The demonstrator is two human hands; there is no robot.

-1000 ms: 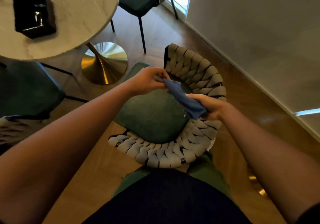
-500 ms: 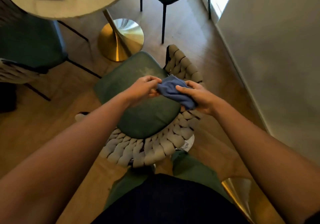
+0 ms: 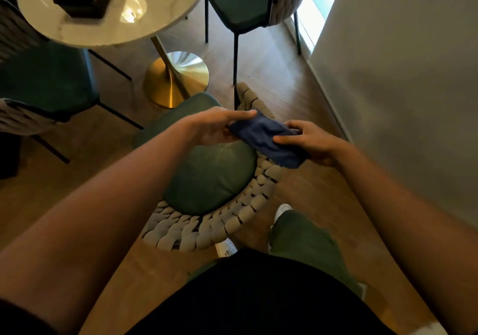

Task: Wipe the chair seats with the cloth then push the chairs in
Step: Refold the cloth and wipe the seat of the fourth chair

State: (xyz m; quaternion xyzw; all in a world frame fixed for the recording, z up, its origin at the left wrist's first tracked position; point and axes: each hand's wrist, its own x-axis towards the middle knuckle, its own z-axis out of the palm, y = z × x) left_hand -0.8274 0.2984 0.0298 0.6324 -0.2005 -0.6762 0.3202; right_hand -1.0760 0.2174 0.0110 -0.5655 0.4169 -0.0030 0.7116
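Above the green chair seat (image 3: 207,176), the right hand (image 3: 310,140) pinched the folded blue cloth (image 3: 266,138); the left hand (image 3: 219,125) touched its far end, fingers nearly straight. The fold might loosen and wipe poorly.

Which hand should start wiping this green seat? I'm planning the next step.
Probably the right hand: its thumb and fingers hold most of the blue cloth, just above the seat. The left hand only touches the cloth's far end with nearly straight fingers.
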